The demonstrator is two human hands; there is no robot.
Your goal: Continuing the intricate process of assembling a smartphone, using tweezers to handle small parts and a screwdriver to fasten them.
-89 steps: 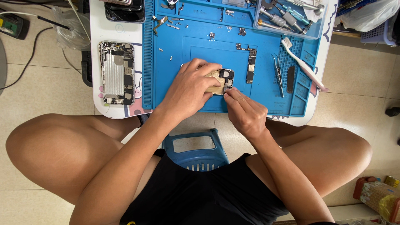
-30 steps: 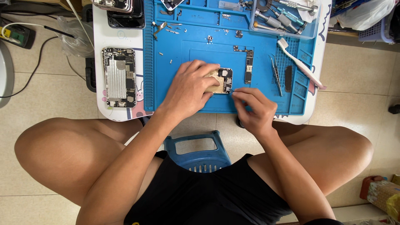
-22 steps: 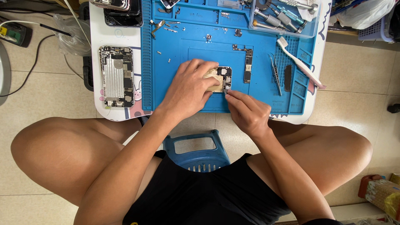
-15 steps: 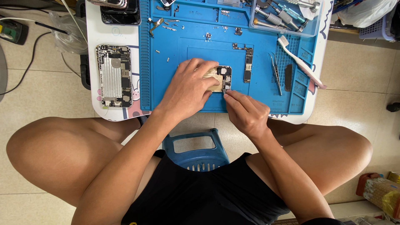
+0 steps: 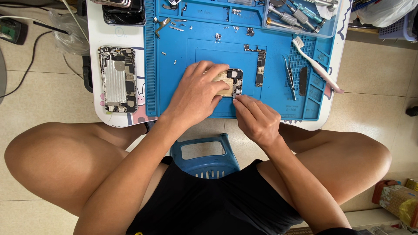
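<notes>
We find open blue mat (image 5: 191, 104) along its near edge, left of the left hand (image 5: 196, 95). Toward the right edge, a logic board strip (image 5: 260, 67), tweezers (image 5: 289, 72) and a toothbrush (image 5: 315, 65) crowd the way. The far right corner holds a tool tray (image 5: 300, 26); small screws (image 5: 174, 62) dot the far left.

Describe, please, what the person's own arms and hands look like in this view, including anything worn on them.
Both arms are bare along their whole visible length. The left hand and right hand are ungloved, with no rings, watch or wristband showing. The black sleeveless top covers only the torso, leaving the arms uncovered.
</notes>
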